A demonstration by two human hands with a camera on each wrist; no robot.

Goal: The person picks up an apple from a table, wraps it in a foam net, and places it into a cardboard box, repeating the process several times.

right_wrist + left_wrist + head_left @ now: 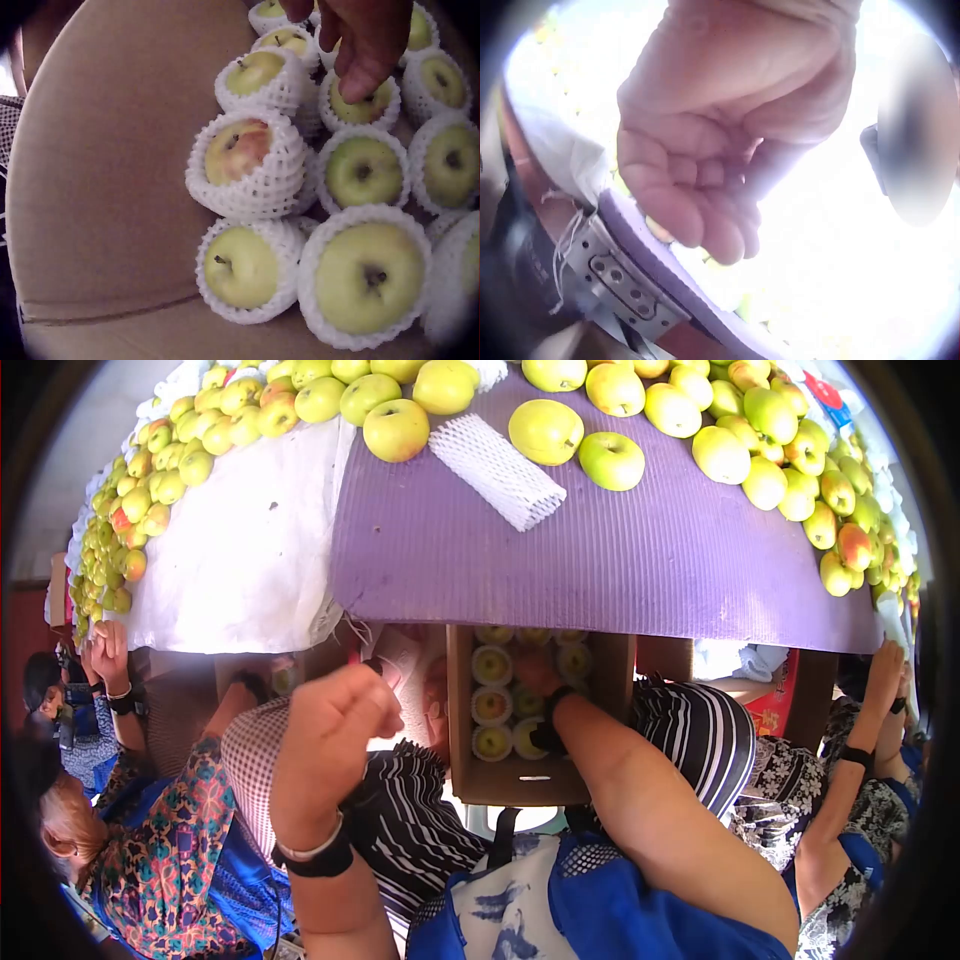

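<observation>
My left hand (340, 725) is raised in front of the table edge, to the left of the cardboard box (525, 788). The left wrist view shows its fingers (679, 214) loosely bent toward the palm, with nothing in them. Inside the box, my right hand (367, 41) reaches down among apples in white foam nets. A fingertip rests against a yellow-green apple (360, 109) in its net; the other fingertips hang over the apples behind it. Near the box wall sits a red-blushed apple (236, 154), also netted.
A purple corrugated sheet (600, 560) and a white cover (240, 540) lie on the table. An unfilled foam net (500, 470) lies near loose apples (612, 461). Many more apples (765, 480) are heaped farther back. People sit on both sides, one in a patterned shirt (165, 830).
</observation>
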